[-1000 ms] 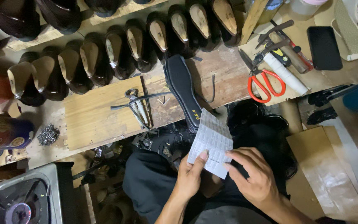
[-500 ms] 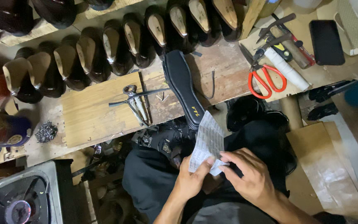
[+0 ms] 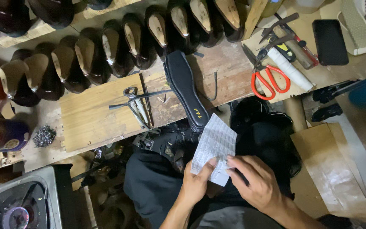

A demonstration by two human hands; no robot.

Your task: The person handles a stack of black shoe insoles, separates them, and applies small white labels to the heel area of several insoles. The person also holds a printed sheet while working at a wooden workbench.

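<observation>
Low in the frame, right of centre, both hands are holding a white sheet (image 3: 214, 146) over the person's dark lap. The left hand (image 3: 198, 184) is pinching the sheet's lower left edge, thumb on top and fingers curled behind. The right hand (image 3: 255, 182) is closing thumb and forefinger on the lower right edge, its other fingers bent loosely. The sheet is printed with small rows, and its long axis is running from the lower left toward the upper right, its top corner pointing up and slightly right, near the tip of a black insole (image 3: 186, 89). The insole is lying on the wooden bench (image 3: 90, 118) in mid-frame, its long axis running upper left to lower right. Pincers (image 3: 137, 101) are lying left of it, red scissors (image 3: 270, 80) to the right, and a row of black shoes (image 3: 119, 46) is lining the top of the frame.
</observation>
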